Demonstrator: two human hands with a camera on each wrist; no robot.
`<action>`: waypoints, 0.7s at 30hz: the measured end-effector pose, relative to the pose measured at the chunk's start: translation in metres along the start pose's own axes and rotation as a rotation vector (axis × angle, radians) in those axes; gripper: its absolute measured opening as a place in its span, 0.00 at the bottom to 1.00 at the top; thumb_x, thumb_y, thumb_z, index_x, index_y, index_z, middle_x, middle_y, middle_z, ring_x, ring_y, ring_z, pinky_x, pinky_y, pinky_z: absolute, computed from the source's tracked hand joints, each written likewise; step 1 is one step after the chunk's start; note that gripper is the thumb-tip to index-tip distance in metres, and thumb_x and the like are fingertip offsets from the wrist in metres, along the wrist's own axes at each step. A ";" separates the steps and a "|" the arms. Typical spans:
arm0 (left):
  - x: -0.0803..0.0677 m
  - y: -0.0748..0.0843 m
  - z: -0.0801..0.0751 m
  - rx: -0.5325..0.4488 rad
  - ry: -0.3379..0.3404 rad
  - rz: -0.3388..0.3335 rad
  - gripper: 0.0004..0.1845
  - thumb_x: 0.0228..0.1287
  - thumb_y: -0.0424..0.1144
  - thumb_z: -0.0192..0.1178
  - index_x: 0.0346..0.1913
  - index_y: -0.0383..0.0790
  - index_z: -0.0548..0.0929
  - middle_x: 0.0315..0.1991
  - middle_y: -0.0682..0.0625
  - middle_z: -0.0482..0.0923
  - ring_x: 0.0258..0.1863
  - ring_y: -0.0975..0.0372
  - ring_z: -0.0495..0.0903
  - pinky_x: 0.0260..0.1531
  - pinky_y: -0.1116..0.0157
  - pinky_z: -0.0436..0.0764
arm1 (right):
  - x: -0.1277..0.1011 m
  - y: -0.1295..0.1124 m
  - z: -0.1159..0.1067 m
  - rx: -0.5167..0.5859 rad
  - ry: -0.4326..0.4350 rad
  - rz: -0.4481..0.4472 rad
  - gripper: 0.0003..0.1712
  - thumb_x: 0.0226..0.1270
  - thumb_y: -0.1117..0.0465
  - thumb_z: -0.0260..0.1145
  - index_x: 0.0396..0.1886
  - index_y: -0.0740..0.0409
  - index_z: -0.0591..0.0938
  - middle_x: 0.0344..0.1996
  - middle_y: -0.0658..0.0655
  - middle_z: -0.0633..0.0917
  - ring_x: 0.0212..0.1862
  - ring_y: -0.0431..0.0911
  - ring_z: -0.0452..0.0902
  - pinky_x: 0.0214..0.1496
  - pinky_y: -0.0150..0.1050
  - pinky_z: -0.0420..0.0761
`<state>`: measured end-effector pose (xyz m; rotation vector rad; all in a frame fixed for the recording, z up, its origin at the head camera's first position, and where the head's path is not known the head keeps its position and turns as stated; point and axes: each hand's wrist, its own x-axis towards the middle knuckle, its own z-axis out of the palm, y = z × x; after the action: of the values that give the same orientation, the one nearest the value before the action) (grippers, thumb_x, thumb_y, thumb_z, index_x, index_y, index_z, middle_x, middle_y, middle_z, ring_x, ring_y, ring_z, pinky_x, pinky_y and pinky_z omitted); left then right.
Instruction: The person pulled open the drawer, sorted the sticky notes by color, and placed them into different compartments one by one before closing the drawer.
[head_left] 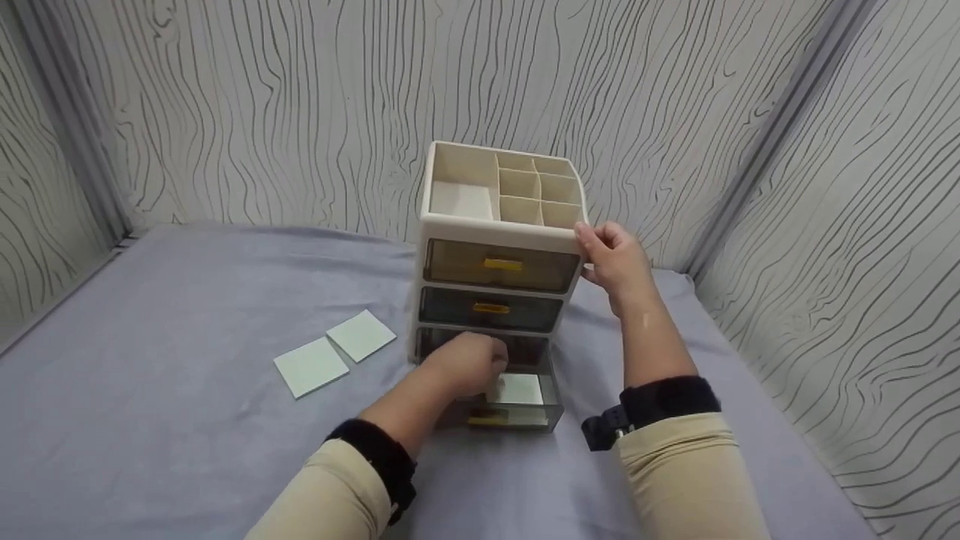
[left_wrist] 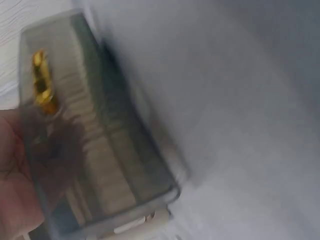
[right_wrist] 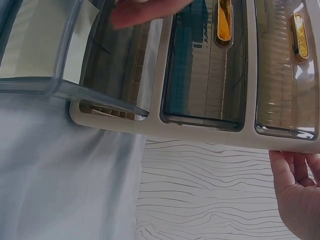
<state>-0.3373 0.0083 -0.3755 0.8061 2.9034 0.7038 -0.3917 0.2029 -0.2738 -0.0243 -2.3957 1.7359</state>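
Observation:
A cream drawer organizer [head_left: 457, 225] stands on a grey cloth [head_left: 150, 420], with three smoky drawers and yellow handles. Its bottom drawer [head_left: 551, 401] is pulled out, and a pale square card [head_left: 519, 388] lies flat inside. My left hand [head_left: 469, 364] reaches into this drawer, fingertips down by the card's far left corner. In the left wrist view the palm [left_wrist: 15, 175] shows through the drawer's front wall [left_wrist: 100, 150], by the yellow handle [left_wrist: 42, 82]. My right hand [head_left: 611, 255] grips the organizer's top right corner. The right wrist view shows that hand [right_wrist: 300, 190] beside the cream frame [right_wrist: 200, 132].
Two more pale square cards [head_left: 311, 366] [head_left: 361, 334] lie on the cloth left of the organizer. Patterned walls [head_left: 225, 112] close in the back and both sides. The organizer's open top tray [head_left: 525, 184] has several small compartments.

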 end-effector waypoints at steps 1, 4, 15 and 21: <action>-0.001 -0.002 -0.004 -0.014 0.013 0.007 0.09 0.66 0.38 0.50 0.35 0.41 0.80 0.31 0.52 0.78 0.32 0.61 0.74 0.38 0.63 0.75 | 0.000 0.000 0.000 -0.001 0.000 0.002 0.18 0.64 0.46 0.58 0.34 0.56 0.69 0.42 0.57 0.71 0.49 0.49 0.71 0.52 0.45 0.74; -0.007 -0.009 -0.016 -0.060 0.041 -0.001 0.09 0.65 0.39 0.51 0.38 0.40 0.81 0.34 0.50 0.79 0.36 0.59 0.76 0.41 0.60 0.75 | 0.000 0.001 -0.001 0.007 -0.005 0.003 0.18 0.64 0.47 0.58 0.34 0.57 0.69 0.43 0.58 0.71 0.50 0.50 0.71 0.53 0.45 0.74; -0.031 -0.058 -0.062 -0.150 0.175 -0.140 0.07 0.63 0.40 0.55 0.34 0.41 0.80 0.28 0.51 0.76 0.30 0.60 0.74 0.34 0.60 0.74 | 0.000 0.001 -0.001 -0.001 -0.001 -0.003 0.18 0.63 0.45 0.59 0.34 0.56 0.70 0.44 0.57 0.72 0.48 0.49 0.71 0.53 0.47 0.73; -0.049 -0.098 -0.072 -0.099 0.256 -0.226 0.07 0.61 0.37 0.55 0.35 0.37 0.80 0.31 0.47 0.79 0.34 0.55 0.77 0.37 0.56 0.75 | 0.001 0.003 0.000 0.008 -0.004 -0.015 0.19 0.62 0.45 0.59 0.33 0.56 0.69 0.44 0.57 0.71 0.51 0.50 0.70 0.54 0.48 0.72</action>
<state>-0.3540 -0.1205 -0.3573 0.3937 3.0813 0.9808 -0.3927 0.2041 -0.2765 -0.0009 -2.3851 1.7410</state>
